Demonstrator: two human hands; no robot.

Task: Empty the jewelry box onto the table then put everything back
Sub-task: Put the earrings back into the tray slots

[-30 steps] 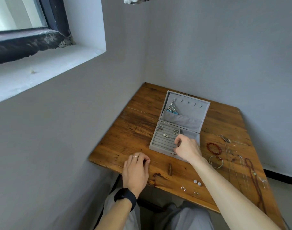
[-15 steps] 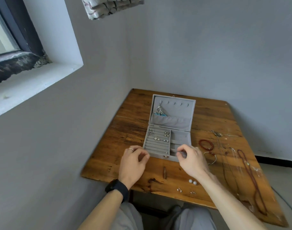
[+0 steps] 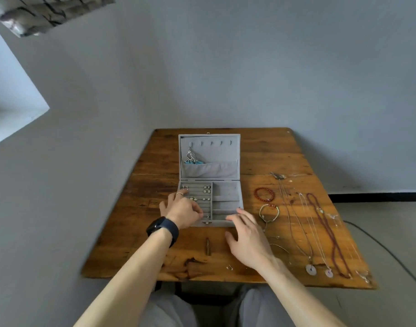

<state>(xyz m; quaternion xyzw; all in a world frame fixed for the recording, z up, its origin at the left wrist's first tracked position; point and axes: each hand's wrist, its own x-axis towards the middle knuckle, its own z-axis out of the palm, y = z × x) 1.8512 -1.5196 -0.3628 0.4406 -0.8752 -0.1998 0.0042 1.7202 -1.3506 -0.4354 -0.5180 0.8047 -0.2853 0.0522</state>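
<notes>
The grey jewelry box [image 3: 226,185] stands open in the middle of the wooden table [image 3: 143,232], lid upright. A silver and turquoise pendant [image 3: 191,158] hangs inside the lid. Several small earrings [image 3: 206,189] sit in the ring rows on the left. My left hand [image 3: 181,208] lies over those rows, its ringed finger stretched toward the far left corner. My right hand [image 3: 247,237] has its fingers spread, with the tips touching the box's front right rim. Neither hand visibly holds anything.
To the right of the box lie a red bead bracelet [image 3: 263,194], a pale bangle [image 3: 269,212], thin chain necklaces [image 3: 294,213] with round pendants [image 3: 311,269] and a dark red bead necklace [image 3: 327,232]. A tiny earring [image 3: 230,267] lies near the front edge.
My view swung round to face the table squarely. My left hand moved from the table onto the box's ring rows. My right hand drew back from the box's inside to its front right corner and spread.
</notes>
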